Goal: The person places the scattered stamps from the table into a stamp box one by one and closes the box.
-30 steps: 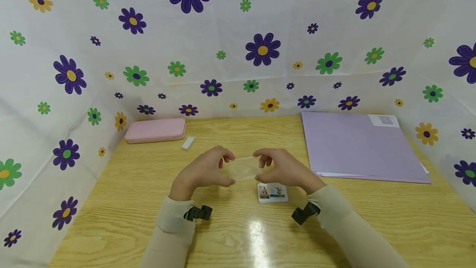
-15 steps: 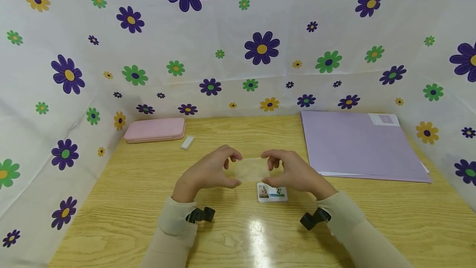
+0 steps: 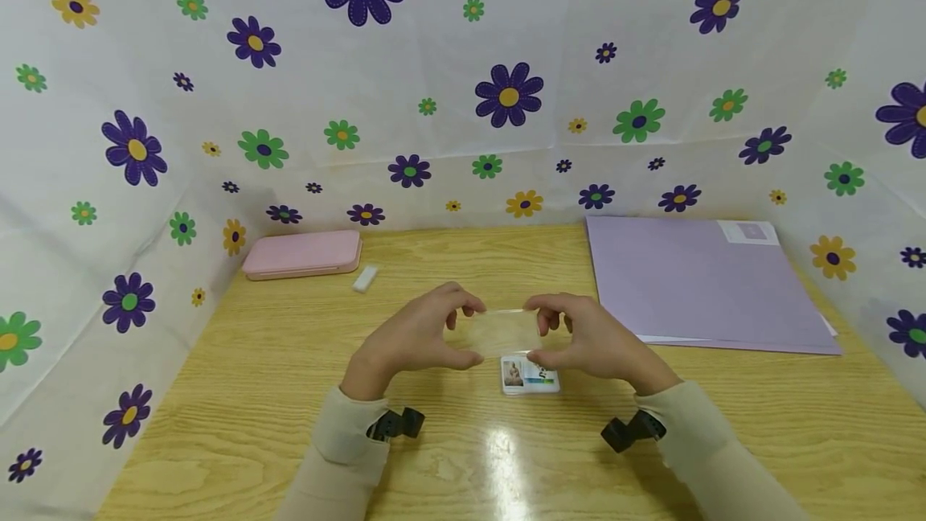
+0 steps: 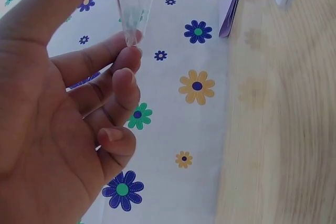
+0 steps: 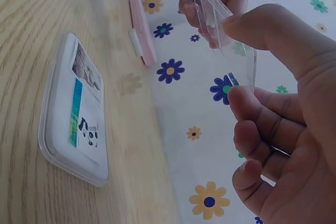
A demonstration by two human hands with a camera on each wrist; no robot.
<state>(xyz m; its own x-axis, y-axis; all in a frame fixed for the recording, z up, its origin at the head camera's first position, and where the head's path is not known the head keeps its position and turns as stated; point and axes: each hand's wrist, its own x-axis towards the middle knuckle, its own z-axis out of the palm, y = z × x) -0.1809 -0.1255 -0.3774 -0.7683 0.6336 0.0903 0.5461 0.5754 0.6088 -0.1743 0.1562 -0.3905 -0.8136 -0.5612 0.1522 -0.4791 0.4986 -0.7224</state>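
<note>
A clear plastic lid [image 3: 504, 332], rectangular with shallow walls, is held up above the table between both hands. My left hand [image 3: 427, 332] pinches its left end between thumb and fingertips. At the other end, my right hand [image 3: 589, 336] grips it the same way. The lid [image 5: 218, 22] is see-through and tilted in the right wrist view; in the left wrist view only part of the lid [image 4: 135, 11] shows. Just below the right hand, a small flat white case [image 3: 530, 376] with printed pictures on top lies on the table. The right thumb overlaps its back edge in the head view.
A pink pencil case [image 3: 302, 256] lies at the back left, with a small white block [image 3: 365, 278] like an eraser beside it. A large purple folder [image 3: 709, 288] with papers under it covers the back right. Flower-printed cloth [image 3: 463, 47] walls in the table.
Both hands have shifted to the right together, carrying the clear lid with them. The white case and the other things on the table stay where they were.
</note>
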